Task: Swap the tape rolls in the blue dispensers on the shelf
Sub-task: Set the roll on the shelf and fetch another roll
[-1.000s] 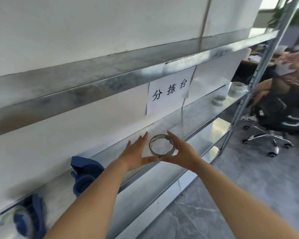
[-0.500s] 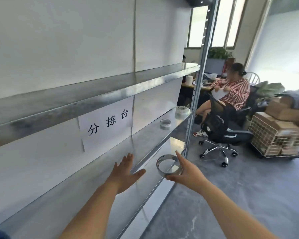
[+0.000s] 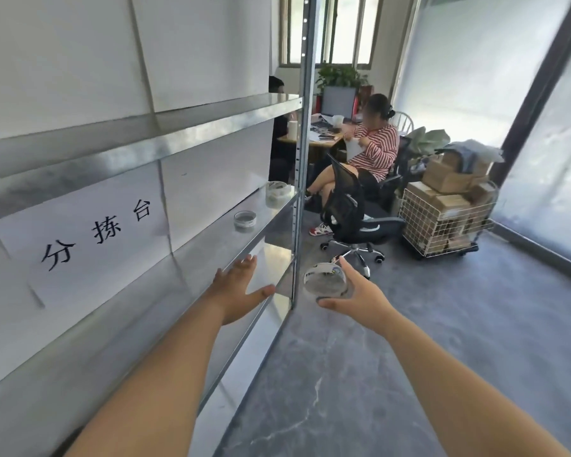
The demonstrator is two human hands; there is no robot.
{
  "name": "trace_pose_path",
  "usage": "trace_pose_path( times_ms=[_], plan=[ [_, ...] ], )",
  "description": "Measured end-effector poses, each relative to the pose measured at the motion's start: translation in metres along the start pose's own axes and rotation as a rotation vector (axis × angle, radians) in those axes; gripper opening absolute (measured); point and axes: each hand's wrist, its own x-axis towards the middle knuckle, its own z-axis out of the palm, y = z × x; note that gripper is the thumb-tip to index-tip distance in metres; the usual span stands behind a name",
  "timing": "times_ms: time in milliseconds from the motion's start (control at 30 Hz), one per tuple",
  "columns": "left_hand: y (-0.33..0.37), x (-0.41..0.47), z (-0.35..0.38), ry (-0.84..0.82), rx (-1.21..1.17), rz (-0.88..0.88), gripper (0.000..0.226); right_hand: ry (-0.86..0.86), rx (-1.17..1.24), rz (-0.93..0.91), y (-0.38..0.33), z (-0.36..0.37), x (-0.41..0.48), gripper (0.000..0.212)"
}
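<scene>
Head view: a thin clear tape roll with a white printed core (image 3: 325, 282) is pinched in the right hand (image 3: 360, 300), thumb below and fingers above. It is held over the grey marbled floor (image 3: 409, 351), just past the grey metal shelf upright (image 3: 301, 179). The left hand (image 3: 236, 291) is flat with its fingers spread over the front edge of the galvanised steel shelf board (image 3: 178, 278). Farther along the board stand a small clear roll (image 3: 244, 219) and a taller roll (image 3: 277, 191). A white paper sign (image 3: 89, 235) hangs above. Beyond are a seated person in a striped top (image 3: 374, 150) and a white wire cart of cardboard boxes (image 3: 442, 219).
</scene>
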Motion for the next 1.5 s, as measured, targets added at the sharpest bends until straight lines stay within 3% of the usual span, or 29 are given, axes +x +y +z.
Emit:
trace_pose_path(
  times_ms=[467,700,933,1233,1500],
  plan=[
    [0.035,0.135,0.016,-0.111,-0.032,0.158,0.083,0.119,0.009,0.113,0.04,-0.062,0.079,0.111],
    [0.022,0.205,0.007,-0.127,-0.002,0.192,0.084,0.188,0.094,0.145,0.047,-0.071,0.133,0.121],
    [0.018,0.249,-0.004,-0.137,-0.029,0.205,0.084,0.252,0.091,0.152,0.047,-0.076,0.164,0.108],
    [0.025,0.283,0.006,-0.142,-0.235,0.117,0.098,0.186,0.06,0.154,0.062,-0.078,0.205,0.107],
    [0.039,0.338,0.012,-0.106,-0.259,0.022,0.097,0.097,0.053,0.123,0.081,-0.105,0.278,0.112]
  ],
)
